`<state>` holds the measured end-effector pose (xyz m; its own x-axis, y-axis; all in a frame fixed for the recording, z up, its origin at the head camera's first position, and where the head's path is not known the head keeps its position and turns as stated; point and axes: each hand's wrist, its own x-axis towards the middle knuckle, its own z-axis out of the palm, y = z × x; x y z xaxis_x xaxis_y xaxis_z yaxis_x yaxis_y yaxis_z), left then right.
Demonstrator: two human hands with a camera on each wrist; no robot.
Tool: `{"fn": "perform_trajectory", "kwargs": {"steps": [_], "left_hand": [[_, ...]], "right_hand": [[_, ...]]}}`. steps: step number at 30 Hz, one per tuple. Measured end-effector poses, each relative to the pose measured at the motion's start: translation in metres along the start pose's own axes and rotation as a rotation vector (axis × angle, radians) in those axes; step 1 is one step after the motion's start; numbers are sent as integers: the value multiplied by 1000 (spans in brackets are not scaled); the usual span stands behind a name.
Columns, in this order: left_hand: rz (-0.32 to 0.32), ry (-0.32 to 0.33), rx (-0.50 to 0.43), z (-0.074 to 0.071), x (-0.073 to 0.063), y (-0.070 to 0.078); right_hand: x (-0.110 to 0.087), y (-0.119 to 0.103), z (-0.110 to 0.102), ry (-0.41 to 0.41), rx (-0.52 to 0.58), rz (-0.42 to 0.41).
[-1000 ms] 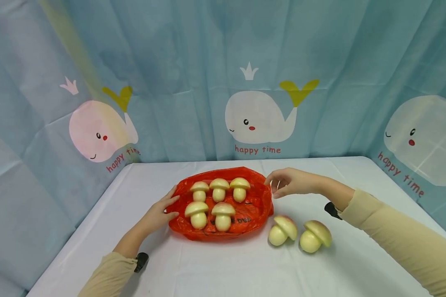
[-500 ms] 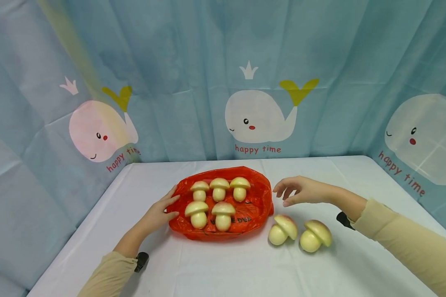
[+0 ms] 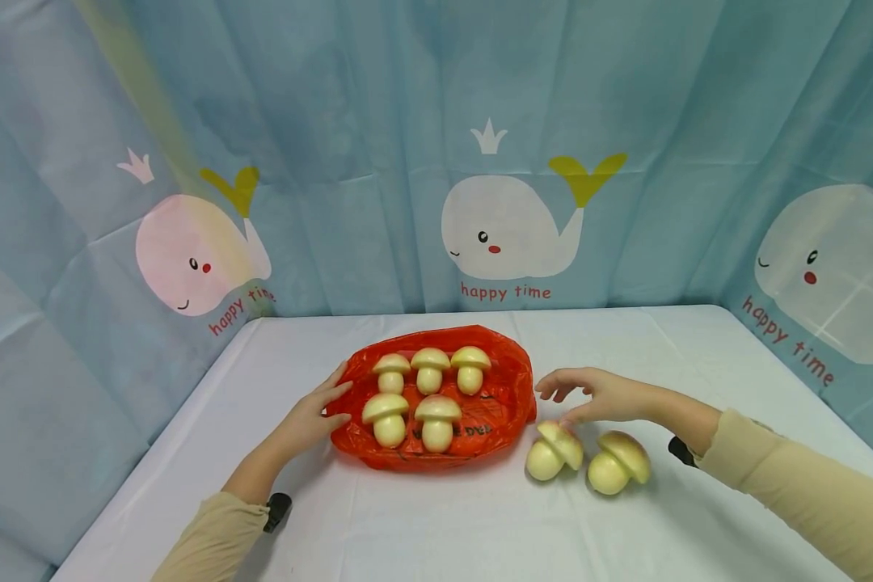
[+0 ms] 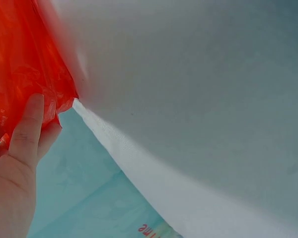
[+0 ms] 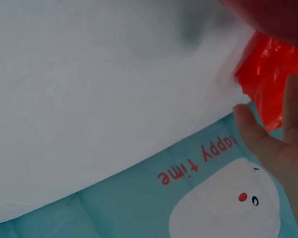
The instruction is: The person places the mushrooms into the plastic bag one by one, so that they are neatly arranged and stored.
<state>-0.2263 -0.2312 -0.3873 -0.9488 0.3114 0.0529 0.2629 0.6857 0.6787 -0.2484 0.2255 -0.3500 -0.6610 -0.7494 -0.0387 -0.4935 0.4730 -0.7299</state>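
A red plastic bag (image 3: pixel 516 404), its mouth spread wide, lies in the middle of the table in the head view. Several cream mushroom-shaped pieces (image 3: pixel 436 424) stand inside in two rows. My left hand (image 3: pixel 309 420) rests against the bag's left side; in the left wrist view its fingers (image 4: pixel 27 131) lie fairly straight along the plastic. Right of the bag, two more mushroom-shaped pieces lie tilted, a nearer-to-bag one (image 3: pixel 546 462) and a farther one (image 3: pixel 609 473). My right hand (image 3: pixel 604 396) hovers just behind the first, fingers loosely spread, thumb by its cap; contact is unclear.
A white cloth covers the table (image 3: pixel 436 525). Behind it hangs a blue curtain (image 3: pixel 364 226) printed with whales, close to the table's back edge. Black wrist bands (image 3: pixel 277 512) sit on both arms.
My right hand has left the bag's right rim and moved right and toward the front, down to the nearer loose mushroom-shaped piece. My left hand and the bag stay put.
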Motion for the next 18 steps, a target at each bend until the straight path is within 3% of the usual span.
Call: {"fn": "perform_trajectory", "kwargs": {"steps": [9,18], "left_hand": [[10,1,1,0,0,1],[-3,0,-5,0,0,-1]], "right_hand": [[-8,4,8,-63,-5,10],[-11,2,13,-117,-9,157]]}}
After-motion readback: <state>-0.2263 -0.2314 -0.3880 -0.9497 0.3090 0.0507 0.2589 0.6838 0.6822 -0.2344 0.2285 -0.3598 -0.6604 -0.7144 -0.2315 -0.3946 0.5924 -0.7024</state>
